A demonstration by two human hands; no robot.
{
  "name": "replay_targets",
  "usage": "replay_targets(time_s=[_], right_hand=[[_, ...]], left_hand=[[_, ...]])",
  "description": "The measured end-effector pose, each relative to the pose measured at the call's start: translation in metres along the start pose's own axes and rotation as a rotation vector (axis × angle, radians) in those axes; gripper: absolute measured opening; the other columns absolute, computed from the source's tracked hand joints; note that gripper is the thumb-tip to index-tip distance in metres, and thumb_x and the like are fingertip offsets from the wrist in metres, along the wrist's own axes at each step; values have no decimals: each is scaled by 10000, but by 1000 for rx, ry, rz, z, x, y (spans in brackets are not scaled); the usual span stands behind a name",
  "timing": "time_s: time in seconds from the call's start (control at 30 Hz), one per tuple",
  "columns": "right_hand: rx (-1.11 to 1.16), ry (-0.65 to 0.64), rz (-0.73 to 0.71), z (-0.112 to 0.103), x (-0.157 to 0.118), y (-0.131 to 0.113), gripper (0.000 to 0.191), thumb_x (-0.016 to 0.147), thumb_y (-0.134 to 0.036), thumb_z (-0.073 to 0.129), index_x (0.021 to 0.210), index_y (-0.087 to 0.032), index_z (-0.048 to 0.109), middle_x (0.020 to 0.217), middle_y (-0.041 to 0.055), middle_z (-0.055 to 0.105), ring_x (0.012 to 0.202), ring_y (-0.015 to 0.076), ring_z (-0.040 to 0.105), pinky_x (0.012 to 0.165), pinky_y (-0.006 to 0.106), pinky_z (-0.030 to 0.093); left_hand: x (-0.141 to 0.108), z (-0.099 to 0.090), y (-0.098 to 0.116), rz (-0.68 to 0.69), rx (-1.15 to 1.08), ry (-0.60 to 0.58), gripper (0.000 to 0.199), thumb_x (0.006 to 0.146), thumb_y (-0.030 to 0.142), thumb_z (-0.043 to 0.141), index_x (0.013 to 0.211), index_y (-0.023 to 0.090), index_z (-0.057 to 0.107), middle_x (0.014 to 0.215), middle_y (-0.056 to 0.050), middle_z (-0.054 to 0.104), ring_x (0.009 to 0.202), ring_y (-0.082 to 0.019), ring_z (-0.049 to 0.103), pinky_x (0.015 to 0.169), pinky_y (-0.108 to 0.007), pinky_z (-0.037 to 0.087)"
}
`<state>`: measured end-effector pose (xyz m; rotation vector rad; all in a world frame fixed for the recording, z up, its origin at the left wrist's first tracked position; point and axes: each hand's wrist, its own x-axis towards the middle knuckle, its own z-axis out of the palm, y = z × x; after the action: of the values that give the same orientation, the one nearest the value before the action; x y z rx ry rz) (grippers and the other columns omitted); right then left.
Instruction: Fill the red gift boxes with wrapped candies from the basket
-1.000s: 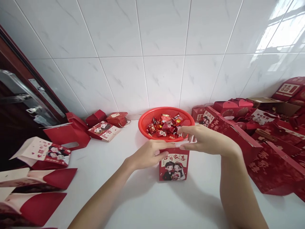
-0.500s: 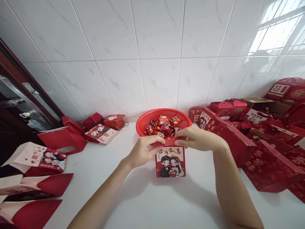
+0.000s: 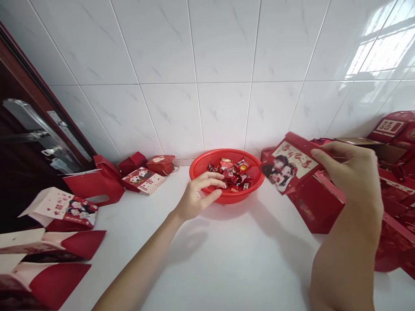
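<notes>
A red and cream gift box (image 3: pixel 292 164) with a cartoon couple printed on it hangs tilted in my right hand (image 3: pixel 353 172), over the boxes on the right. My fingers pinch its top edge. At the near left rim of a red plastic basket (image 3: pixel 227 198), my left hand (image 3: pixel 199 194) is raised with fingers apart and nothing between them. Red wrapped candies (image 3: pixel 231 172) lie inside that basket.
Red gift boxes (image 3: pixel 319 203) crowd the right side. More boxes (image 3: pixel 74 246) stand along the left edge, with small ones (image 3: pixel 142 179) near the tiled wall. A door handle (image 3: pixel 29 136) is at far left.
The couple-printed box has moved from in front of the basket to the right, lifted in my right hand. My left hand has let go of it and stays near the basket.
</notes>
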<state>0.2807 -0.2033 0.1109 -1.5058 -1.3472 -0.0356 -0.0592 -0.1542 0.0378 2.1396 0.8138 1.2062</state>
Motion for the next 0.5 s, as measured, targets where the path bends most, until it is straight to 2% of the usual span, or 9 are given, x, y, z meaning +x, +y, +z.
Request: replay_targets(time_s=[0.07, 0.17, 0.27, 0.33, 0.4, 0.5], right_hand=[[-88, 115, 36, 9, 8, 13, 245, 887, -419, 624, 851, -187, 694, 625, 60, 622, 642, 258, 609, 730, 398, 465], [-150, 160, 109, 44, 24, 36, 163, 818, -328, 642, 792, -177, 699, 645, 63, 665, 640, 256, 623, 787, 415, 490], [-163, 138, 136, 89, 34, 64, 182, 798, -263, 593, 798, -149, 736, 714, 104, 717, 727, 279, 658, 815, 408, 499], [-205, 128, 215, 114, 35, 82, 234, 808, -246, 560, 826, -127, 760, 770, 149, 740, 763, 298, 670, 815, 412, 497], [-242, 113, 290, 132, 33, 97, 273, 816, -242, 545, 872, -107, 776, 837, 189, 752, 815, 324, 681, 821, 421, 495], [-246, 109, 308, 147, 29, 112, 312, 819, -229, 528, 940, -88, 778, 907, 218, 752, 885, 343, 682, 850, 430, 496]], left_hand=[[2, 1, -5, -22, -27, -2, 126, 892, 269, 675, 933, 212, 780, 1190, -96, 733, 1127, -233, 679, 1036, -379, 525], [3, 3, -12, -35, -52, -2, 124, 883, 271, 680, 890, 201, 782, 1087, -98, 765, 1041, -230, 706, 1000, -385, 546], [4, 5, -19, -50, -74, -8, 124, 870, 271, 686, 879, 197, 784, 1054, -97, 776, 1017, -230, 716, 975, -379, 562], [3, 6, -22, -69, -80, -19, 122, 861, 269, 688, 875, 195, 784, 1059, -98, 777, 1029, -233, 717, 972, -375, 565], [3, 6, -26, -88, -76, -32, 121, 854, 265, 688, 874, 192, 783, 1057, -99, 779, 1041, -237, 716, 982, -375, 561], [2, 8, -31, -104, -68, -55, 121, 852, 253, 680, 874, 187, 779, 1039, -97, 783, 1029, -234, 717, 988, -375, 558]])
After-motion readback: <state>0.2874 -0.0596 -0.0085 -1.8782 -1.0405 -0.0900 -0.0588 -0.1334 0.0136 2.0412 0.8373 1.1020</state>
